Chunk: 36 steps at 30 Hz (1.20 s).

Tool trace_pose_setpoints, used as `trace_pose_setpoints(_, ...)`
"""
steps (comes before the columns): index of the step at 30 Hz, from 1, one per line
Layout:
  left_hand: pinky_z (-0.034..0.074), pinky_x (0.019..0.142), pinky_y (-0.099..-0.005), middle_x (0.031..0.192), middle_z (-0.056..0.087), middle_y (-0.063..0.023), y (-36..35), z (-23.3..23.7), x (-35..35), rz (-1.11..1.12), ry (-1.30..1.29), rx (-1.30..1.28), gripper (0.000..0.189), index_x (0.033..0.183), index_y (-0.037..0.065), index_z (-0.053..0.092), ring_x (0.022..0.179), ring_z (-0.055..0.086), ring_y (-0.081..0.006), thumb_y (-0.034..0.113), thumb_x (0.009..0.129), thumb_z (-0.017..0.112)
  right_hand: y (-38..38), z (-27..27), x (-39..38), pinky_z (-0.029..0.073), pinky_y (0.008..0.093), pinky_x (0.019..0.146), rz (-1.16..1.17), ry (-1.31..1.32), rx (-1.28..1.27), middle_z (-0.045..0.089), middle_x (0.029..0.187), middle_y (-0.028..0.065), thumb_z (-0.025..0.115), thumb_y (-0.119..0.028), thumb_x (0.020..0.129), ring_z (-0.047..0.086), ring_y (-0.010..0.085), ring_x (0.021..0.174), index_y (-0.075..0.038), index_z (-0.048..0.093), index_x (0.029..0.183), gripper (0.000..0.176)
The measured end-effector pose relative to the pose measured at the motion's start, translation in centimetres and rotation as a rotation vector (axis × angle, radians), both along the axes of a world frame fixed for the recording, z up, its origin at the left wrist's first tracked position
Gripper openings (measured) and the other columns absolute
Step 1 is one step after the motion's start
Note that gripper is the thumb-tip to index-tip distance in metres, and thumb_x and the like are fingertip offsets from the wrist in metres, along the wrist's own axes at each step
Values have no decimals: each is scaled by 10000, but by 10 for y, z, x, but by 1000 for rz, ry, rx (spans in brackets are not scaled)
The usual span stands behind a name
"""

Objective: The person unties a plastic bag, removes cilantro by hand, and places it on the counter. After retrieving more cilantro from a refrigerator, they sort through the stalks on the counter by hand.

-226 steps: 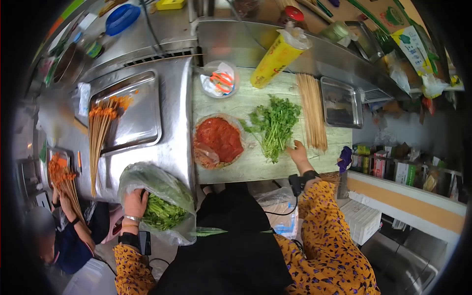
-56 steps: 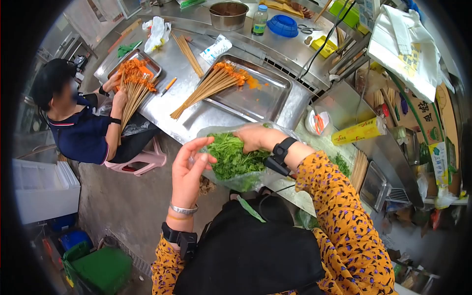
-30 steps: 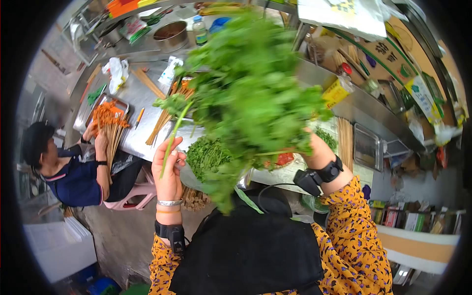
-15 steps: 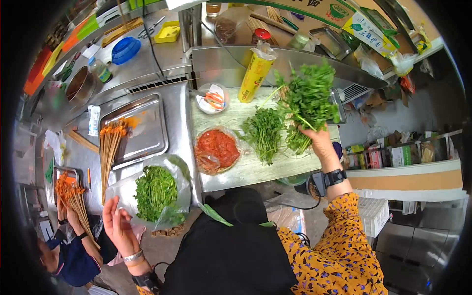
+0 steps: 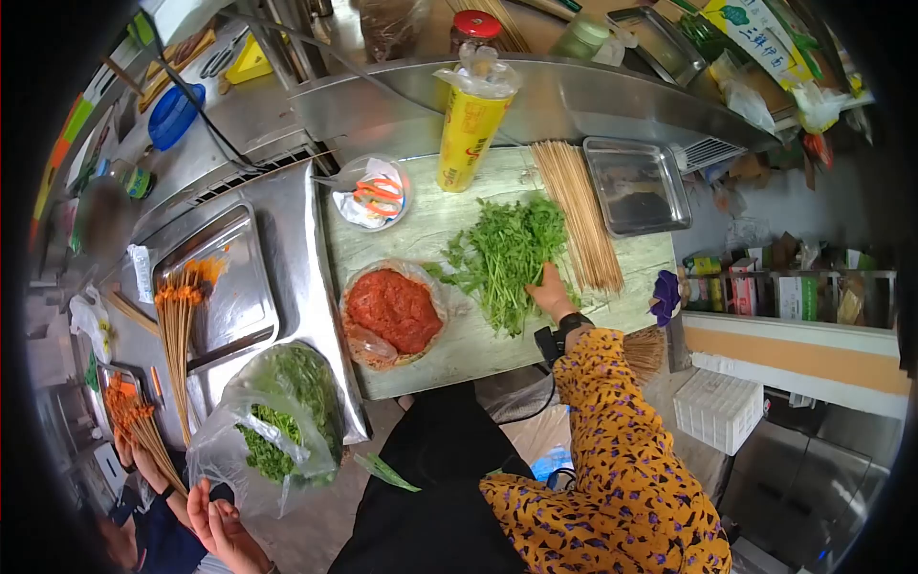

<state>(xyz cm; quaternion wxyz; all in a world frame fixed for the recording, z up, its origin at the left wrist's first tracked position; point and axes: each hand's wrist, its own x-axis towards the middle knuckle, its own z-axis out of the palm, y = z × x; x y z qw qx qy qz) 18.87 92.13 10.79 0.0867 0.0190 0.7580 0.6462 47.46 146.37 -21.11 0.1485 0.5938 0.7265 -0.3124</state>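
A pile of leafy cilantro [image 5: 507, 249] lies on the pale green board, stems towards me. My right hand [image 5: 553, 294] is at the pile's right side, its thumb and fingers closed around some of the stems. Down at the lower left, my left hand [image 5: 225, 531] has its fingers drawn together at the edge of a clear plastic bag [image 5: 320, 411], which appears pinched between them. Chopped greens [image 5: 271, 445] show inside the bag. Left of the cilantro sits a bag of red minced meat [image 5: 392, 311].
Wooden skewers [image 5: 579, 215] lie right of the cilantro, beside a metal tray [image 5: 638, 187]. A yellow film roll [image 5: 473, 124] and a bowl with orange-handled scissors [image 5: 373, 194] stand behind. At far left, another person's hands [image 5: 139, 459] hold loaded skewers.
My right hand has brought the lifted cilantro down and left onto the pile, uncovering the skewers and tray. My left hand has moved lower, and the bag's film now stretches towards it.
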Motion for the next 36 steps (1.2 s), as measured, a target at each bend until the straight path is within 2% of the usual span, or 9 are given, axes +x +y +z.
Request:
trace_pose_setpoints(3,397,662,-197,1317,552,-114,2,8,3,-6,4,-26,396,1331,-14,468,755,465,-82,86,948,494,8,30,11,294,399,1123,-52,158,-12,305,1495,218,695,-292,819,312,356,1375,-11,278,1461,816)
trace_pose_setpoints(9,373,623,-174,1353,519,-137,3,17,14,53,29,31,421,1356,-20,443,711,428,-40,90,952,490,-9,72,62,487,381,898,-9,242,323,590,1214,197,697,-228,784,605,304,1051,13,594,1195,487)
trace_pose_setpoints(15,299,498,-143,1283,568,-138,12,35,28,46,11,46,411,1289,22,503,593,382,-2,51,881,541,-81,112,44,512,301,822,48,652,-142,671,1052,79,661,-80,828,630,152,958,-12,628,1100,282)
trace_pose_setpoints(17,306,494,-135,1358,505,-160,7,37,32,-46,1,89,459,1357,36,446,579,358,1,42,903,514,-115,169,-2,509,284,830,40,826,-391,668,1058,62,632,-54,860,628,133,962,-13,626,1093,237)
trace_pose_setpoints(20,334,498,-135,1414,446,-176,3,37,33,-141,79,196,481,1373,44,425,580,379,4,31,900,514,-173,267,-75,514,281,825,235,957,-451,671,1045,62,604,-51,890,637,138,931,-9,632,1063,181)
trace_pose_setpoints(24,405,532,-156,1418,443,-175,-1,39,28,-217,107,277,453,1351,17,424,597,432,-10,18,905,508,-241,340,-153,516,285,766,827,1088,-493,677,969,90,586,-72,907,659,179,875,-7,653,992,126)
trace_pose_setpoints(28,424,575,-160,1418,443,-175,-7,36,20,-243,103,348,465,1350,7,421,634,462,-13,15,898,528,-305,304,-223,516,366,735,1274,1008,-121,665,934,137,576,-93,889,651,301,823,-8,653,1011,167)
trace_pose_setpoints(32,428,591,-162,1413,451,-171,-12,36,15,-211,79,401,462,1341,3,431,648,465,-12,31,896,548,-329,205,-282,474,426,899,1145,852,-123,642,1042,186,579,-126,823,590,360,1036,-17,669,1044,262)
trace_pose_setpoints(36,413,591,-160,1427,430,-190,-18,32,10,-251,95,380,484,1373,20,414,623,431,-10,38,904,532,-352,174,-309,446,399,972,1029,630,-22,625,1113,178,600,-124,793,537,344,1137,-35,676,1057,289)
